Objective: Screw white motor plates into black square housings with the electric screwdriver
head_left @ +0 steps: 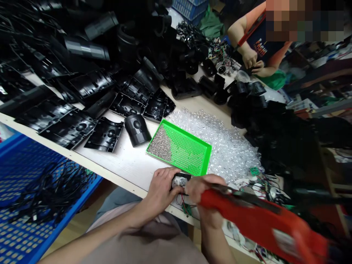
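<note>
My left hand [162, 189] is closed around the side of a small black part with a pale grey round piece [180, 181] in it, at the table's front edge. Thin red wires and a green circuit board [187, 209] hang below it. My right hand [202, 189] is wrapped round the front end of a long red electric screwdriver [255, 220], blurred and tilted across the lower right. Its tip is hidden behind my fingers, close to the black part. Just beyond both hands lies a green perforated tray [189, 134] with small metal screws [160, 146] heaped at its left end.
Clear plastic pieces [228, 146] are piled right of the tray. Black half-shell housings [104, 134] and a black cylinder [137, 130] lie to the left. A blue crate [90, 189] with black cables stands front left. Across the table a co-worker's hands [253, 62] handle a dark part.
</note>
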Available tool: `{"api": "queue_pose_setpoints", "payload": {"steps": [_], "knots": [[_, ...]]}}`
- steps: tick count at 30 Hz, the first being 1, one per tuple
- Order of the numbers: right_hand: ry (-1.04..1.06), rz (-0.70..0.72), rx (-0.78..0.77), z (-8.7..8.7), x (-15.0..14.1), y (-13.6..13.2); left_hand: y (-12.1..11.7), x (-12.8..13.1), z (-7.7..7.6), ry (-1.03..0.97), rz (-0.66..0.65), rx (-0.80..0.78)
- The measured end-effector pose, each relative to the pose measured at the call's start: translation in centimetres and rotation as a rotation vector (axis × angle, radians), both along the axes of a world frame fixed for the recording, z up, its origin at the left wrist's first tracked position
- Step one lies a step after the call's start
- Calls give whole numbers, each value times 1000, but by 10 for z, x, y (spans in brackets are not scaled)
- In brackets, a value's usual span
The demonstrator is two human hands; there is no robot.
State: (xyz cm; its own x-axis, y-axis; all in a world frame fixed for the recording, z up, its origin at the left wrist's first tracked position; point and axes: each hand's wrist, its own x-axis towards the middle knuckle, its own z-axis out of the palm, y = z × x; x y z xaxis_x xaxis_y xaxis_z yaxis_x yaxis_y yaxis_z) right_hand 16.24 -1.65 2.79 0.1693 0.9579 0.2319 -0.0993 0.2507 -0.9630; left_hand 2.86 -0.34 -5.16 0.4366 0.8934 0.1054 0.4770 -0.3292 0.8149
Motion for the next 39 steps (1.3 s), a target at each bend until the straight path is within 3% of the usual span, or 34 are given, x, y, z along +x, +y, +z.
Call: {"api": "queue_pose_setpoints", "payload": {"steps": [4,10,22,25,29,33,39], "knots": [[51,-159,202,12,18,24,0,1,0,-1,8,17],[74,-192,198,-24,32,62,1,0,-3,-16,-1,39],[-9,-146,124,-42,32,64,0,0,-6,-7,5,49],[-25,-160,106,-35,31,65,0,0,-5,-6,0,41],[50,-225,175,-1,21,56,0,0,-2,-6,2,24],[198,-109,128,25,0,34,0,1,1,-14,19,11],[190,-10,92,5,-22,16,0,2,2,7,11,-6]]}}
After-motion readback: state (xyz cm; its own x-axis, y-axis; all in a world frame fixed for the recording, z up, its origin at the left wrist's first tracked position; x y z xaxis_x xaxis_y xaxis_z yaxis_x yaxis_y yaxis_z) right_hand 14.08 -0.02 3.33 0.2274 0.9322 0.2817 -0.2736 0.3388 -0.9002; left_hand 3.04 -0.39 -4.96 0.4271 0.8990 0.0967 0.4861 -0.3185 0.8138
